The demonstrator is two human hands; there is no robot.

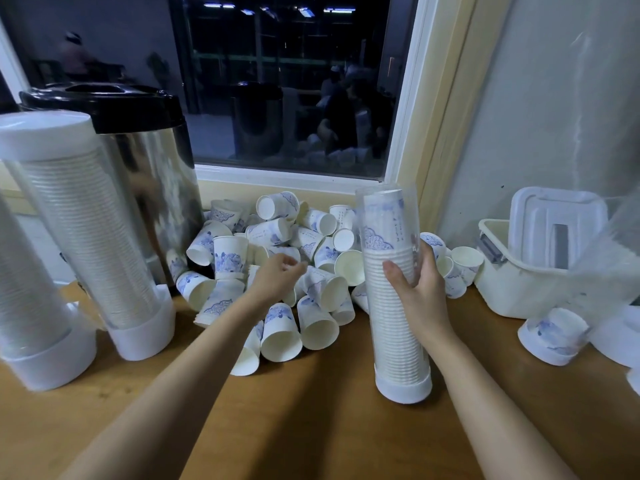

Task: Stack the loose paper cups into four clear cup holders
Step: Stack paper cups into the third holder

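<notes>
A heap of loose white paper cups [277, 258] with blue prints lies on the wooden table [311, 427] below the window. My left hand [277, 275] hovers over the heap, fingers curled, holding nothing that I can see. My right hand [420, 289] grips a clear cup holder [398, 306] standing upright on its white base, nearly full of stacked cups. Two more filled holders stand at the left: one [93, 237] with a white cap, the other [31, 306] cut off by the frame edge. A fourth clear holder [609, 265] leans at the far right.
A steel urn [149, 161] with a black lid stands behind the left holders. At the right sits a white plastic basket [519, 289] with a lidded container in it. A loose cup [550, 336] lies on its side in front of the basket. Window and wall close off the back.
</notes>
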